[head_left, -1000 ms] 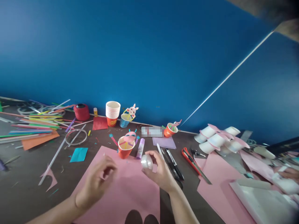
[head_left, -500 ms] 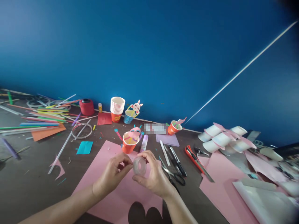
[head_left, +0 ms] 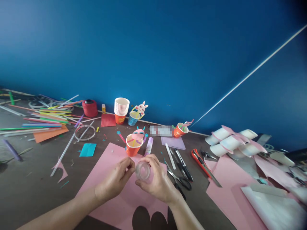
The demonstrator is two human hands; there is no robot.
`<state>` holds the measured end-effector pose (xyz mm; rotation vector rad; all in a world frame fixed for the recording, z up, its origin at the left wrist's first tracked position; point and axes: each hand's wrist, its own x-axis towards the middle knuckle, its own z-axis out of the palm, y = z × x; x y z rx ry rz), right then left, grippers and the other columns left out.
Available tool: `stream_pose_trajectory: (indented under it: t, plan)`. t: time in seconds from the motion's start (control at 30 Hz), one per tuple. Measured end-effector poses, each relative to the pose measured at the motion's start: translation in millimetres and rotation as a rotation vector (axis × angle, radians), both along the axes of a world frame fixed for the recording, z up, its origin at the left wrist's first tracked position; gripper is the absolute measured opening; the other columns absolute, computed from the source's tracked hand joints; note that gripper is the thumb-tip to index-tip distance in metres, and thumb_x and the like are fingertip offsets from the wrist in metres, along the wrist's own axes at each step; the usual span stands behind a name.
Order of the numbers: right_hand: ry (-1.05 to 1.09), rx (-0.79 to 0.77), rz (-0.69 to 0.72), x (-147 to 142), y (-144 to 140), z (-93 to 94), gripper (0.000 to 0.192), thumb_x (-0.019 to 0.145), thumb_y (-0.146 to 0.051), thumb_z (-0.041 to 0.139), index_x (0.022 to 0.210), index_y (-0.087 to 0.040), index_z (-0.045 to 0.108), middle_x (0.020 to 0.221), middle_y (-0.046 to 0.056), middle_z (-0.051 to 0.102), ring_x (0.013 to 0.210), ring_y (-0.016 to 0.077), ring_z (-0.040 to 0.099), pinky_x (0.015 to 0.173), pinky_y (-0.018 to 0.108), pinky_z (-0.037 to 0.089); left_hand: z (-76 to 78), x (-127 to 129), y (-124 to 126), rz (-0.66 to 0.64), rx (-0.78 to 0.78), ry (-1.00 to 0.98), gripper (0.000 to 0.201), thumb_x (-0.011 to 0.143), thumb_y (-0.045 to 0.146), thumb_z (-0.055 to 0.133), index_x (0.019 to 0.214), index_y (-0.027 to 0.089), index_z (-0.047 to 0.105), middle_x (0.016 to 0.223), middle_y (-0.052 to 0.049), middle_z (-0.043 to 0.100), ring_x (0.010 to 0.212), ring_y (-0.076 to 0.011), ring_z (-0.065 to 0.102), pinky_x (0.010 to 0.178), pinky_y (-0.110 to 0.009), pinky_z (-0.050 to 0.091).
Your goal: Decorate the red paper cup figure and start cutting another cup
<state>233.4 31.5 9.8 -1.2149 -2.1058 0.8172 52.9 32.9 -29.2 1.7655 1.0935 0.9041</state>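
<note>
Head view: small clear tape roll [head_left: 143, 171]

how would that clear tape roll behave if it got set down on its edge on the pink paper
The clear tape roll is round and looks small and light, so on edge it would probably roll. Laid flat on the pink paper, it should stay put. It sits in the right hand, so it seems easy to grip.

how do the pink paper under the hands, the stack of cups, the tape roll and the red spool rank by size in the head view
1. pink paper
2. stack of cups and red spool, look about alike
3. tape roll, smallest, though nearest the camera
</note>
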Motion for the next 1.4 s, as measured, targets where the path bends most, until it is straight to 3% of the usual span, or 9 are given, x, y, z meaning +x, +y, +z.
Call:
stream_pose_trajectory:
  t: [0.1,0.3,0.5,0.63,0.87,1.03,1.4]
  plan:
    - [0.012,-0.025,-0.008,-1,1,-2.8,0.049,0.06,-0.024,0.072,0.101,-0.022,0.046,0.098,0.003,0.047,0.094,0.0185,0.049,0.084,0.031,0.043,-2.1,-1,-1,-0.03,-0.105,-0.074,0.017,0.086,0.027,0.035,0.071,0.02,0.039,0.068,0.002,0.045,0.059,-0.0116,0.043,0.056,-0.024,0.037]
    - [0.001,-0.032,-0.091,-5,1,-8.9,0.044,0.059,-0.025,0.071,0.094,-0.021,0.046,0.09,0.002,0.049,0.083,0.0169,0.051,0.075,0.03,0.044,-0.3,-2,-2,0.017,-0.064,-0.049,0.016,0.086,0.027,0.036,0.073,0.02,0.041,0.072,0.0,0.046,0.063,-0.0129,0.044,0.057,-0.024,0.036]
    - [-0.001,-0.074,-0.127,-9,0,-9.0,0.04,0.059,-0.023,0.069,0.091,-0.02,0.046,0.087,0.001,0.051,0.079,0.0164,0.051,0.073,0.029,0.044,-5.7,-1,-2,0.005,-0.199,-0.138,0.016,0.085,0.029,0.037,0.073,0.019,0.041,0.066,0.003,0.044,0.055,-0.0105,0.044,0.053,-0.023,0.037]
    - [0.005,-0.105,-0.132,-8,0,-8.7,0.038,0.06,-0.025,0.069,0.089,-0.02,0.046,0.086,0.001,0.051,0.077,0.0158,0.051,0.07,0.028,0.044,-7.9,-1,-2,-0.005,-0.172,-0.153,0.018,0.086,0.029,0.039,0.071,0.019,0.042,0.067,0.003,0.044,0.056,-0.0098,0.044,0.055,-0.024,0.038]
    - [0.017,-0.072,-0.132,-3,1,-11.8,0.039,0.061,-0.029,0.07,0.092,-0.019,0.047,0.087,0.002,0.053,0.079,0.0163,0.053,0.072,0.028,0.044,-8.9,-2,1,0.01,-0.322,-0.385,0.02,0.085,0.035,0.038,0.087,0.018,0.048,0.073,0.0,0.045,0.058,-0.01,0.046,0.05,-0.023,0.043]
    - [0.027,-0.045,-0.105,-5,0,-11.5,0.038,0.062,-0.031,0.069,0.091,-0.019,0.048,0.087,0.002,0.053,0.077,0.0159,0.052,0.069,0.028,0.044,-8.0,2,1,0.063,-0.205,-0.207,0.015,0.078,0.032,0.053,0.081,0.018,0.052,0.078,-0.002,0.05,0.068,-0.0131,0.05,0.05,-0.021,0.042]
    - [-0.01,0.002,-0.122,-11,-2,-11.9,0.037,0.06,-0.029,0.069,0.086,-0.02,0.045,0.083,0.001,0.05,0.074,0.016,0.051,0.068,0.028,0.043,-5.2,0,-3,0.083,0.061,-0.051,0.013,0.083,0.02,0.042,0.072,0.018,0.047,0.074,-0.001,0.05,0.064,-0.0125,0.047,0.055,-0.024,0.038]
